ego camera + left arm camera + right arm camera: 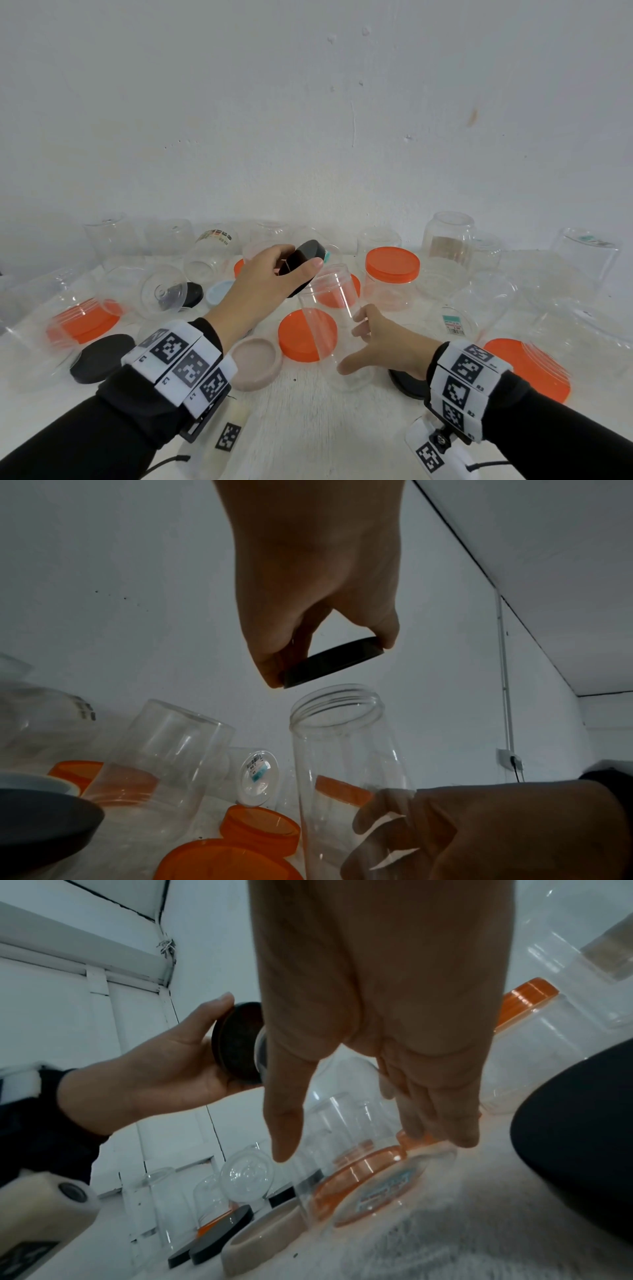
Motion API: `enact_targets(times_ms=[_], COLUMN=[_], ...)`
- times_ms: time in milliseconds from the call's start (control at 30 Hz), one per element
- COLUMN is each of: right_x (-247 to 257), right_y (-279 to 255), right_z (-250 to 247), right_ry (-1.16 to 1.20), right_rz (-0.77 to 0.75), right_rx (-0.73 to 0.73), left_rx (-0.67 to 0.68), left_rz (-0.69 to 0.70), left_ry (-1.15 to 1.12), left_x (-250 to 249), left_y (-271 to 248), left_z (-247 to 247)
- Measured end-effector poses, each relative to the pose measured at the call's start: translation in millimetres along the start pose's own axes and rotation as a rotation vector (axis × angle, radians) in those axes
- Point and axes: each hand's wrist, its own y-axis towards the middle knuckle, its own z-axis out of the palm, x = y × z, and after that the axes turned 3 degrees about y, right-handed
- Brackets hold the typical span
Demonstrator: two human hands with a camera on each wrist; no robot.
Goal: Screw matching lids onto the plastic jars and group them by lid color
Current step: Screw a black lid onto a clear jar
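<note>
My left hand pinches a black lid by its rim, tilted, just above and to the left of the mouth of a tall clear jar. The jar stands upright and open on the white table. My right hand holds the jar low down, thumb on the near side and fingers wrapped round the far side. In the left wrist view the black lid hangs slanted a little above the threaded mouth of the jar. The right wrist view shows the black lid's underside.
A jar with an orange lid stands behind the held jar. Loose lids lie around it: orange, beige, light blue, black and black. Several clear jars stand or lie along the wall and both sides.
</note>
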Motion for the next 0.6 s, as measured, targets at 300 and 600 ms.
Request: enact_targets(times_ms=[300,600], right_x=[-3.1,4.6], right_y=[-0.8,-12.5], right_z=[2.8,-16.6], right_ry=[-0.021,0.162], right_rz=[0.008,-0.183], right_rx=[0.018,0.025], left_rx=[0.033,0.037], left_rz=[0.105,0.113], left_ry=[-0.044,-0.023], left_x=[-7.3,-15.4], left_y=[-0.9,-2.5], left_z=[8.0,17.0])
